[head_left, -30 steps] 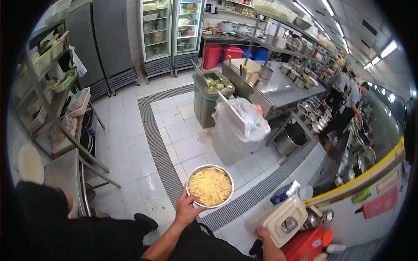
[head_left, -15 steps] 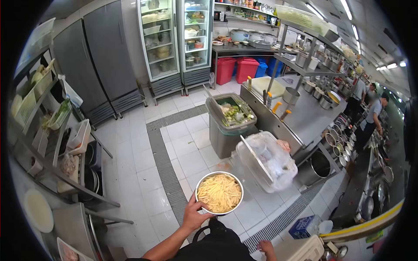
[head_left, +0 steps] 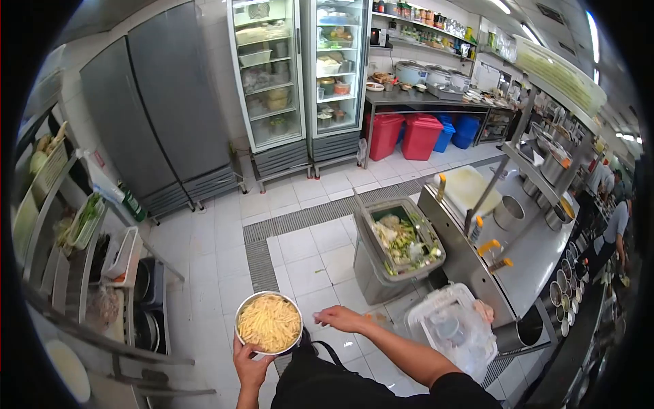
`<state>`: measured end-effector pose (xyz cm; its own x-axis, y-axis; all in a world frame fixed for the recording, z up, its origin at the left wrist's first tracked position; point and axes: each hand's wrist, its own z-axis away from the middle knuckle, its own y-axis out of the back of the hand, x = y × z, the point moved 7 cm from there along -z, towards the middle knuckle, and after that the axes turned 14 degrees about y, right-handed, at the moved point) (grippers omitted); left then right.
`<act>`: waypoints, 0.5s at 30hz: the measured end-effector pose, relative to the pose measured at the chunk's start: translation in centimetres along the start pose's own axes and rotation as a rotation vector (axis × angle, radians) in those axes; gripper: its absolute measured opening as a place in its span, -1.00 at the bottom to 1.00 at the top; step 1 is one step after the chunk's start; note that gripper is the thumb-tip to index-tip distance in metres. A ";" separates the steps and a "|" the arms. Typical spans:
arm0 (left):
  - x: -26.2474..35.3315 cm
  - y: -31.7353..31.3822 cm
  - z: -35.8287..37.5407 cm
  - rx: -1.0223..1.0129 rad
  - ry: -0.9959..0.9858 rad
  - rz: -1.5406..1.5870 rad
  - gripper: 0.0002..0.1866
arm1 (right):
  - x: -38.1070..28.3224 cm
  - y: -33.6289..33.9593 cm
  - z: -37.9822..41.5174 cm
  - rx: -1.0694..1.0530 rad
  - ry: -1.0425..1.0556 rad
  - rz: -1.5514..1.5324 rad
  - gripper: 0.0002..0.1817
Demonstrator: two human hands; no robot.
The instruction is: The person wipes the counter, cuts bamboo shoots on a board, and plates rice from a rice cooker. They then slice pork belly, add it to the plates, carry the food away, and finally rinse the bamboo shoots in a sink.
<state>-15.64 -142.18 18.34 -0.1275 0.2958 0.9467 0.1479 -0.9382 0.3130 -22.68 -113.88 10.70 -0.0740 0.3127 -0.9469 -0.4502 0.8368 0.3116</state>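
My left hand (head_left: 252,365) grips the rim and side of a round metal bowl (head_left: 300,335), with the thumb over the near edge. Pale yellow strips (head_left: 270,323), which look like cut potato, fill the bowl nearly to the top. Just right of the bowl is my right hand (head_left: 342,319), its fingers pointing left toward it without touching. Those fingers are loosely bent, and I make out nothing held in them.
Ahead to the right stands a grey bin (head_left: 381,273) of vegetable scraps. Beside it is a clear plastic tub (head_left: 417,317) with plastic bags. A steel counter (head_left: 528,249) runs along the right, shelving (head_left: 157,255) along the left. Fridges (head_left: 269,146) line the back. Co-workers (head_left: 613,232) stand far right.
My view has turned right and the bowl has shifted left with my left hand. My right hand has come up from the lower edge to beside the bowl.
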 end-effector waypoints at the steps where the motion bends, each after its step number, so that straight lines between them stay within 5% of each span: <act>1: -0.3 -0.3 -2.6 0.004 0.012 -0.006 -0.61 | -0.4 0.3 -3.0 -0.091 -0.002 -0.021 -0.29; 8: 0.6 -6.0 -21.9 -0.167 -0.051 0.010 -0.64 | 2.5 6.5 -16.4 -0.028 -0.179 -0.181 -0.22; 10: 4.2 -9.2 -26.5 -0.267 0.093 0.159 -0.62 | 1.8 10.3 -18.8 0.006 -0.154 -0.199 -0.27; 12: 5.8 -12.7 -31.6 -0.262 -0.212 -0.083 -0.61 | 3.5 13.8 -20.4 0.202 -0.287 -0.342 -0.43; 15: 9.6 -19.2 -38.3 -0.422 -0.296 -0.116 -0.61 | 5.0 19.9 -22.2 0.519 -0.352 -0.494 -0.59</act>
<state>-57.25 -128.24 18.55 0.1721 0.3829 0.9076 -0.2659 -0.8691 0.4171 -51.78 -105.64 10.46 0.3505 -0.0979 -0.9314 0.1206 0.9910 -0.0587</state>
